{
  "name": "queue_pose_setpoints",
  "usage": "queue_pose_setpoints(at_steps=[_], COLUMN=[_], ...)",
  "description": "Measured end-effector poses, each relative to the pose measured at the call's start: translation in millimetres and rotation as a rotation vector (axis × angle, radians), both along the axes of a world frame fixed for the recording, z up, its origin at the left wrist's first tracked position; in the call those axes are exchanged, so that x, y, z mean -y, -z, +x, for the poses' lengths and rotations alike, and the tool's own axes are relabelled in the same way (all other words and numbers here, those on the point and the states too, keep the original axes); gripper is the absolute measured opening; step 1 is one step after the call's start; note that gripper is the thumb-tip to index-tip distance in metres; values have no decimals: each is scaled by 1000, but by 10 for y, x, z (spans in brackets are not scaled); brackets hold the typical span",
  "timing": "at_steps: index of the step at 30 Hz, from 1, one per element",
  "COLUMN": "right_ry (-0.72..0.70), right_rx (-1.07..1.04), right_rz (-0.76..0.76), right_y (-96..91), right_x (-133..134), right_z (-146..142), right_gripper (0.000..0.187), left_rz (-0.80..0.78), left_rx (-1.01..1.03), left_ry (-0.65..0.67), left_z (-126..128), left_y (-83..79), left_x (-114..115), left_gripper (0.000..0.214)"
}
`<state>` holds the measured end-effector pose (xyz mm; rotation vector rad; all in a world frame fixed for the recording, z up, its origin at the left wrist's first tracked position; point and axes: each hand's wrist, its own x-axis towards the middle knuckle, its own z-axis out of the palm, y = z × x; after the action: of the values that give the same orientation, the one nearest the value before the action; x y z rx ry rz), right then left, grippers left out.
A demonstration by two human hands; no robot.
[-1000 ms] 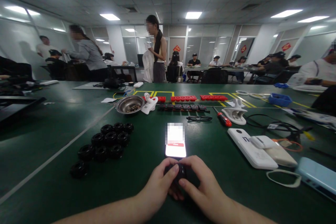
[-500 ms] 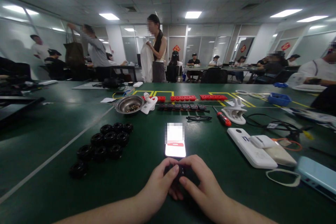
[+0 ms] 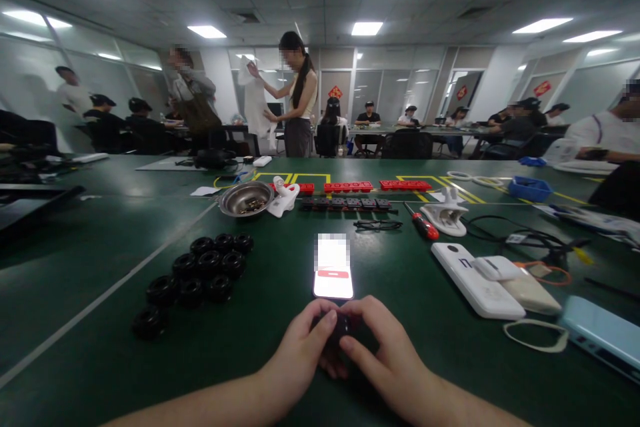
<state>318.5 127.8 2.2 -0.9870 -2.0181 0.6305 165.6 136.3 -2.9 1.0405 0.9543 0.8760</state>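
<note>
Between my two hands is a small glossy black part, mostly covered by the fingers, so its exact kind is hidden. My left hand grips it with the thumb across the top. From the other side, my right hand has its fingers and thumb closed around it. Just beyond the fingertips lies a phone with a bright lit screen. To the left, several shiny black ring-shaped parts are grouped on the green table.
Farther back are a metal bowl holding small pieces, red trays, a row of black blocks, glasses and a red-handled screwdriver. A white power bank and a light-blue case lie at right.
My hands stay nearly in place around the black part, which seems slightly turned. In the background, one person lifts a white garment higher and another with a bag has shifted right.
</note>
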Motion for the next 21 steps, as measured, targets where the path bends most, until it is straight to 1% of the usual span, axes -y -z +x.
queue_pose_setpoints(at_steps=[5, 7, 9, 12, 14, 18, 21], right_ry=[-82, -55, 7, 50, 21, -76, -69], right_rx=[-30, -39, -34, 14, 32, 8, -14], right_rz=[57, 67, 66, 47, 51, 88, 78], right_y=[-17, -10, 2, 5, -10, -45, -36], right_x=[13, 19, 18, 10, 7, 18, 23], right_z=[-6, -4, 0, 2, -3, -13, -7], right_gripper=[37, 40, 40, 30, 27, 38, 40], left_rz=[-47, -35, -11, 5, -4, -40, -33], left_rx=[3, 15, 18, 14, 14, 11, 10], left_ry=[-19, -26, -26, -12, -1, -18, -23], left_z=[5, 3, 1, -4, -8, -6, 0], left_y=[-1, 5, 14, 22, 13, -30, -43], left_x=[-13, -13, -8, -1, 1, 2, 4], left_gripper=[42, 41, 38, 37, 39, 45, 45])
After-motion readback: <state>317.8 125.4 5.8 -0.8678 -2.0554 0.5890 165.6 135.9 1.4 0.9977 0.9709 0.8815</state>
